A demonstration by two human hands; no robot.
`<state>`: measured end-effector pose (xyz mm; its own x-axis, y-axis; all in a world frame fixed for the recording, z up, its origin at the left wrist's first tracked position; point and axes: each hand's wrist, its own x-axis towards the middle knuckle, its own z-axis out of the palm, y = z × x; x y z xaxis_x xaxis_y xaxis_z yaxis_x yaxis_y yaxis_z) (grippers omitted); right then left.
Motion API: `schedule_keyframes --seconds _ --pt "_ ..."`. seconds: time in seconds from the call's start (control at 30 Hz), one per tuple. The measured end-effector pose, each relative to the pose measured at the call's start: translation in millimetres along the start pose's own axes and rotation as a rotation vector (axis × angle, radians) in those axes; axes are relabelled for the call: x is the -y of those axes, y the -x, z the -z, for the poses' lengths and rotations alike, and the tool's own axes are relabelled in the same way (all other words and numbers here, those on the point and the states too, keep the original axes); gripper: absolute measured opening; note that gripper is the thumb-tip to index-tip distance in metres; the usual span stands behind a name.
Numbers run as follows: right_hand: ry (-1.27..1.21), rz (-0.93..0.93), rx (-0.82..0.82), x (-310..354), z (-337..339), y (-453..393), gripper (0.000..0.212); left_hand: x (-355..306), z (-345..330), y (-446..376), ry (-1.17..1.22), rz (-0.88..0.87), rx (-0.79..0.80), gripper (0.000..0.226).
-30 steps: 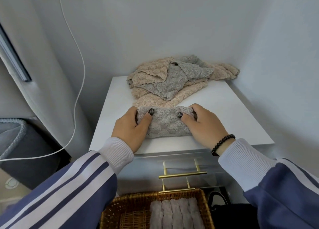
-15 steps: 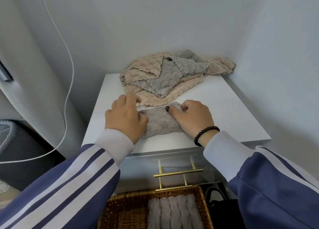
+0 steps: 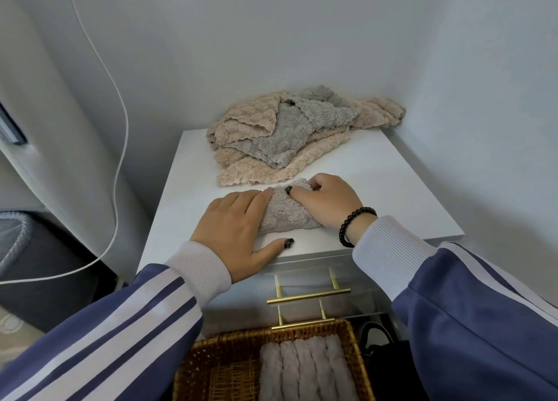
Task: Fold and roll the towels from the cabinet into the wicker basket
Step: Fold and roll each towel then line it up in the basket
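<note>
Landmark: white cabinet [image 3: 377,183], its flat top serving as the bench. Entries run largest to smallest.

1. Loose towel pile [image 3: 290,135], beige and grey, at the back of the cabinet top, against the wall. Its front beige edge lies just beside the roll in work. Risk: as the roll travels away from the person it may catch that edge and drag it in, or be stopped short by it.

2. Wicker basket [image 3: 229,367], below the cabinet's front edge, with rolled towels [image 3: 305,370] standing side by side along its right part. Risk: a slack roll is likely to open once dropped in.

3. Grey towel [image 3: 287,213], part-rolled, at the front of the cabinet top, between the two hands. Risk: uneven pressure would probably let one end cone out or the fold slip.

4. Left hand [image 3: 238,228], fingers flat and extended, pressing the roll's left end and the top beside it.

5. Right hand [image 3: 326,201], fingers curled over the roll's far right end, gripping it; a bead bracelet [image 3: 353,225] sits on the wrist.

6. Brass drawer handles [image 3: 308,295], on the cabinet front, above the basket's rear rim; a lowered roll must pass close to them.

7. White cable [image 3: 120,129], hanging left of the cabinet, well apart from the work.
</note>
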<state>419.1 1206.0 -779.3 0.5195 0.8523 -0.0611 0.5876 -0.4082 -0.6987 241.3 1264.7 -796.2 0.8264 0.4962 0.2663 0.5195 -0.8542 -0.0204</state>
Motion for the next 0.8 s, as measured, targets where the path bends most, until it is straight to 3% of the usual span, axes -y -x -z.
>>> schedule_keyframes --seconds 0.23,0.47,0.5,0.6,0.7,0.8 --pt "-0.07 0.002 0.039 5 0 15 0.025 5 10 20 -0.018 -0.085 -0.042 0.084" --pt "-0.117 0.082 -0.041 6 -10 49 0.016 5 9 52 0.134 -0.121 -0.155 0.065" --pt "-0.077 0.178 -0.122 7 -14 56 0.017 4 11 59 0.158 -0.113 -0.171 0.062" --pt "0.101 0.695 -0.349 12 -24 77 0.019 2 20 81 0.214 -0.061 -0.205 0.053" --pt "0.144 0.982 -0.167 15 -30 96 0.03 0 25 105 0.397 0.096 -0.179 0.051" --pt "0.283 0.984 0.067 7 -44 109 0.047 2 21 128 0.536 0.274 -0.073 0.056"
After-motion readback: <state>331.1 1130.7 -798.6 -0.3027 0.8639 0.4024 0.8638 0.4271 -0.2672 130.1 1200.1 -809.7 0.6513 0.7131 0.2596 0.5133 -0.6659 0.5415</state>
